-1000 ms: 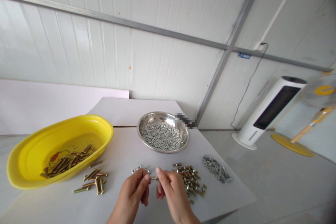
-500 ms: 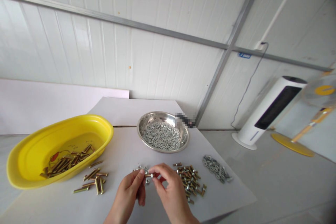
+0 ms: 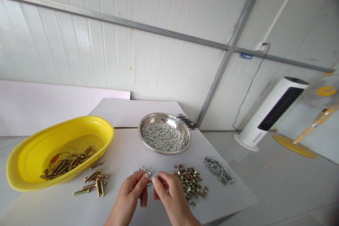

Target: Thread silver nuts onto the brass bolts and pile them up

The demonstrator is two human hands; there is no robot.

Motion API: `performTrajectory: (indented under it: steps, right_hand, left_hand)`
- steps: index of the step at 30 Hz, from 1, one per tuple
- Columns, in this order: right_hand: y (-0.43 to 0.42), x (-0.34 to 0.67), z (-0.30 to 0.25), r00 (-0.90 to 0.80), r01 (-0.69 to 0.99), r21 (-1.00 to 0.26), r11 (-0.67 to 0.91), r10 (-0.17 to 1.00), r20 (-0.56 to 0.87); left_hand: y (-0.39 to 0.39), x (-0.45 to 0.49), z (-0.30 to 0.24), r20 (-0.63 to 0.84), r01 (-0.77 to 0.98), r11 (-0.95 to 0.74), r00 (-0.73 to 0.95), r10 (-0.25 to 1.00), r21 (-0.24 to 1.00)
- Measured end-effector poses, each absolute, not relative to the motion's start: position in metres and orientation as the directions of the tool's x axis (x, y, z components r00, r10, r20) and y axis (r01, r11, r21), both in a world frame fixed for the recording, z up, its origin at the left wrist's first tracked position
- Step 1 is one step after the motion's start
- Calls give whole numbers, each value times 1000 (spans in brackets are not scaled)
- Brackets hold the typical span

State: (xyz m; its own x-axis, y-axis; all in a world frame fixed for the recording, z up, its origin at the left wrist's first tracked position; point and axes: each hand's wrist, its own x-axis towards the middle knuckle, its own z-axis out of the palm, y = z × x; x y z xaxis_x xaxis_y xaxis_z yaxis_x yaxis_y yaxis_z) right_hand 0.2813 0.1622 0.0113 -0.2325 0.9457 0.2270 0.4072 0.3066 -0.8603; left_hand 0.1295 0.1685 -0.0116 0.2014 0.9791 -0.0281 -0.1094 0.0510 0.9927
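My left hand (image 3: 131, 190) and my right hand (image 3: 169, 194) meet low over the white table top (image 3: 119, 148), fingertips almost touching. A small metal fastener (image 3: 149, 183) sits between them, mostly hidden by my fingers. Just beyond lie a few loose hex nuts (image 3: 141, 170). To the right of my right hand is a heap of brass-coloured bolts with nuts (image 3: 192, 182). Loose brass-coloured bolts (image 3: 94, 182) lie to the left. A yellow plastic basin (image 3: 34, 162) holds more bolts, and a steel bowl (image 3: 164, 116) is full of small nuts.
A row of silver washers (image 3: 218, 170) lies at the table's right side. Beyond the table edge stand a white tower fan (image 3: 272, 113) and a yellow-based pedestal fan (image 3: 324, 91). A power cord (image 3: 250, 84) runs down the white panelled wall behind.
My right hand has drawn back slightly from over my left fingertips and sits lower. The bolt that showed between my hands earlier is now mostly covered by my fingers.
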Motion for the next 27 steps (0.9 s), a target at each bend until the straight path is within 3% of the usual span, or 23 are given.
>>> performTrajectory:
  steps: [5,12,17,22,27]
  right_hand:
    - [163,282,7,-207,317,-930,187,970,125]
    - [165,282,11,-136,306,-877,370,929,344]
    - [167,280,7,-187,374,-810,452,892,412]
    - [167,281,8,-159,356,-845,399,917,366]
    - [169,281,4,-157,204,-937,283,954,254]
  left_hand:
    - [165,130,-8,-23,-145,62,256,967,988]
    - [166,129,-8,-63,-177,91,153,986,980]
    - [167,129,-11,-91,-194,121,154,984,973]
    - [166,129,-9,-90,-189,120,164,982,975]
    - [166,130,-9,-89,-178,126,206,975,976]
